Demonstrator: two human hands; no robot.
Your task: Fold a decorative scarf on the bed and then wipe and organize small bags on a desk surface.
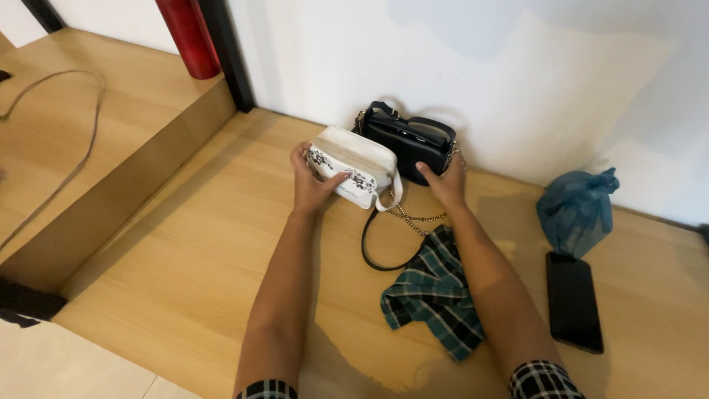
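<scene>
View: head camera, looking down at a wooden counter (pixel 185 244) set against a white wall (pixel 517 81).
Landmark: white bag (pixel 353 166), small and boxy with a dark floral print, standing near the wall.
Left hand (pixel 310 181): grips the white bag's left end; fingers curled round it, thumb pressed on the printed front.
Right hand (pixel 445 179): rests at the base of the black bag (pixel 410 142); fingers lie against its front and right side, loosely curled; whether they truly clamp it I cannot tell.
Black bag: just right of and behind the white bag, touching it, backed to the wall.
Strap (pixel 384 244): a dark loop and chain trailing from the white bag towards the person.
Cloth (pixel 436 295): checked green, below the white bag, under the right forearm.
Phone (pixel 574 299): dark, flat, well right of the white bag.
Blue sack (pixel 577 210): crumpled plastic, right of the white bag, just above the phone.
Red cylinder (pixel 188 37): far upper left of the white bag.
Risk: a lifted white bag could drag its strap into the cloth; the black bag, held only low down, may tip.
</scene>
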